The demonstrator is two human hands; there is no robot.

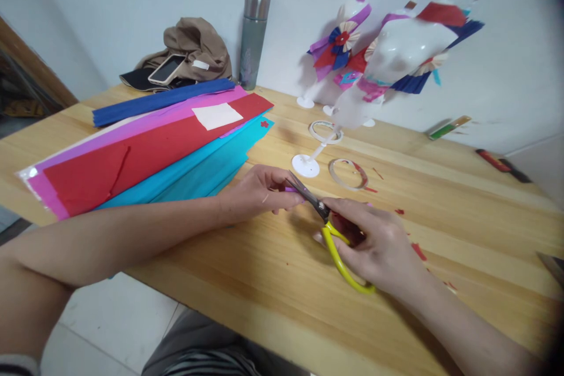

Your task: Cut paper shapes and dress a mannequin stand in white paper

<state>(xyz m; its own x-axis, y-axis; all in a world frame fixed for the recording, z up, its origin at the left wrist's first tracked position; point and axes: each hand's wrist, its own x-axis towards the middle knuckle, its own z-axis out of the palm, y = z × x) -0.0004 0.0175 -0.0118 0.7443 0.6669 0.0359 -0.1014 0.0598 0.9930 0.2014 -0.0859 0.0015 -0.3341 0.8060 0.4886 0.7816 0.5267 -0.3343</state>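
My right hand (374, 238) grips yellow-handled scissors (337, 258) above the wooden table (247, 294). The dark blades point up and left, towards my left hand (259, 191). That hand is closed in a pinch on a small purple piece of paper (291, 190), which sits right beside the blades. Whether the blades touch the paper I cannot tell. Left of my left hand lie long sheets of red paper (150, 155) and turquoise paper (198, 173). Part of the scissor handle is hidden behind my right fingers.
White balloon stands (305, 165) with paper-decorated balloons (396, 50) rise at the back. Tape rolls (348, 174) lie near them. A flask (254, 41), a phone (167, 69) and brown cloth (198, 47) are at the back left. Red scraps (418, 251) lie at right.
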